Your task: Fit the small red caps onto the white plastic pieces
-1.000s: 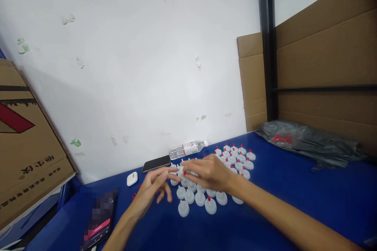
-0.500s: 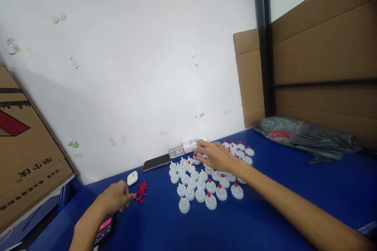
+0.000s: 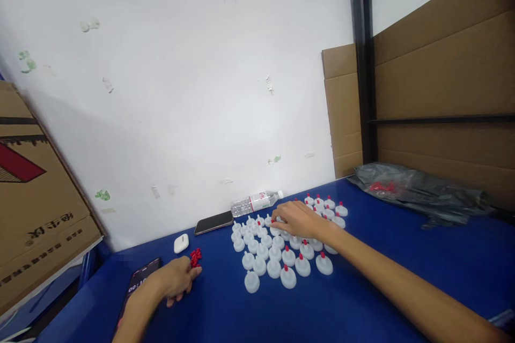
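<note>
My left hand (image 3: 179,280) is beside a small pile of red caps (image 3: 196,256), its fingers curled and pinched at the pile's near edge. Whatever lies between those fingertips is hidden. Over the group of white spouted lids (image 3: 274,269), my right hand (image 3: 296,218) reaches in from the right with thumb and fingers pinched together at a spout. A trace of red shows at its fingertips, seemingly a small cap. Several lids on the right and near side bear red caps on their spouts, while most on the left have bare white spouts. The right hand and forearm cover some lids.
Along the wall lie a dark phone (image 3: 213,222) and a clear bottle (image 3: 257,202). A white case (image 3: 181,243) is near the red pile. Another phone (image 3: 139,284), showing digits, is partly under my left wrist. A grey plastic bag (image 3: 422,193) lies at right; cardboard (image 3: 36,209) stands left.
My left hand has moved right, up against the red pile, uncovering more of the phone beneath. My right hand has shifted slightly right and nearer among the lids.
</note>
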`<control>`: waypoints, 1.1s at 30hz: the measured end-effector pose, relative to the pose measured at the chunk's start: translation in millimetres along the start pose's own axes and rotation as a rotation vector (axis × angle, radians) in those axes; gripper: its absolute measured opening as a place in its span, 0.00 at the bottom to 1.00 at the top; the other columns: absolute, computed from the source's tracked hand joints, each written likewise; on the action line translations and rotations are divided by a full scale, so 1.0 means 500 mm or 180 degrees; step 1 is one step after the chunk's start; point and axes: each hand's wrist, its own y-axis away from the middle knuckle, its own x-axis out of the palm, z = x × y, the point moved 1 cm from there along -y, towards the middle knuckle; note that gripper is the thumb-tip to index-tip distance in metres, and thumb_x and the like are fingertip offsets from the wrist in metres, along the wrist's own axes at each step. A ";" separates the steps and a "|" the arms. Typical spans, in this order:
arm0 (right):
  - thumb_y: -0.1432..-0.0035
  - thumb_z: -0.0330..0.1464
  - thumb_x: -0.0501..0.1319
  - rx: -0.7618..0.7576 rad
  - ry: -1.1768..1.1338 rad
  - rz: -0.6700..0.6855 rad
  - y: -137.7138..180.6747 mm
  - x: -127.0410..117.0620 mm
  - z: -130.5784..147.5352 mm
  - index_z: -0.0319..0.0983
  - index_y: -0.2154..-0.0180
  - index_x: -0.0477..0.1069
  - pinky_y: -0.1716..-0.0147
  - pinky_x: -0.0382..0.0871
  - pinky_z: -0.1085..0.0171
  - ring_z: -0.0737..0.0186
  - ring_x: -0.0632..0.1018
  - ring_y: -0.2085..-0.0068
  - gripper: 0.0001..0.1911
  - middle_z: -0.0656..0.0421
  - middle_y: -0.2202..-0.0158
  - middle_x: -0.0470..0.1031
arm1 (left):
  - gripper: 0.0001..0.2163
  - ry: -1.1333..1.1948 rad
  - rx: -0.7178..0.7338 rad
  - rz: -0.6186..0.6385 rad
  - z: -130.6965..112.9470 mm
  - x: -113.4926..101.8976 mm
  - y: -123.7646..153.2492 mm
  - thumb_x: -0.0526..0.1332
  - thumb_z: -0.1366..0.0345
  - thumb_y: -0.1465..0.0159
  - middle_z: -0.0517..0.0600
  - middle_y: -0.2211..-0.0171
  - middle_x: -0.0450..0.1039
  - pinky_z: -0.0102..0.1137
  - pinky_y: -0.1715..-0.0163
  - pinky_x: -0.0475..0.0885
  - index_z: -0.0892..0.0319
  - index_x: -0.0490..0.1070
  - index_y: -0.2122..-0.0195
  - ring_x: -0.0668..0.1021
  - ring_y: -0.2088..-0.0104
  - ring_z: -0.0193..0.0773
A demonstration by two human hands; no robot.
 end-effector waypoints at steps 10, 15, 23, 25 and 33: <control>0.32 0.40 0.56 0.0078 -0.0110 -0.0071 0.000 -0.039 0.013 0.42 0.59 0.78 0.72 0.58 0.66 0.58 0.80 0.67 0.14 0.57 0.66 0.82 | 0.18 -0.0105 -0.0093 -0.0010 0.000 0.004 -0.002 0.51 0.59 0.33 0.45 0.85 0.66 0.26 0.82 0.64 0.58 0.62 0.80 0.66 0.88 0.30; 0.36 0.44 0.60 0.0066 -0.0522 0.0241 0.002 -0.050 0.021 0.44 0.62 0.80 0.72 0.59 0.66 0.60 0.79 0.69 0.14 0.60 0.71 0.81 | 0.20 -0.0073 -0.0362 -0.0355 0.007 0.006 -0.014 0.46 0.55 0.31 0.47 0.84 0.68 0.29 0.80 0.69 0.59 0.67 0.74 0.70 0.88 0.34; 0.45 0.43 0.68 -0.0111 -0.0751 0.0841 0.006 -0.027 0.015 0.45 0.60 0.82 0.71 0.64 0.66 0.58 0.81 0.69 0.13 0.61 0.69 0.83 | 0.12 0.0103 -0.0212 -0.0383 0.007 0.005 -0.010 0.60 0.52 0.41 0.49 0.81 0.74 0.29 0.74 0.73 0.56 0.69 0.72 0.80 0.78 0.41; 0.44 0.39 0.67 -0.0159 -0.0655 0.0741 0.007 -0.023 0.014 0.45 0.63 0.82 0.71 0.64 0.66 0.58 0.81 0.69 0.08 0.61 0.69 0.83 | 0.11 0.0180 -0.0136 -0.0390 0.004 0.007 -0.003 0.57 0.56 0.39 0.50 0.79 0.75 0.29 0.77 0.72 0.57 0.68 0.74 0.79 0.79 0.40; 0.30 0.35 0.54 -0.0149 -0.0230 0.0072 -0.001 -0.044 0.045 0.41 0.60 0.73 0.72 0.59 0.66 0.59 0.78 0.67 0.10 0.57 0.65 0.80 | 0.12 0.0034 0.0110 -0.0184 -0.022 0.011 0.017 0.54 0.65 0.38 0.53 0.83 0.75 0.30 0.78 0.72 0.57 0.63 0.79 0.80 0.80 0.43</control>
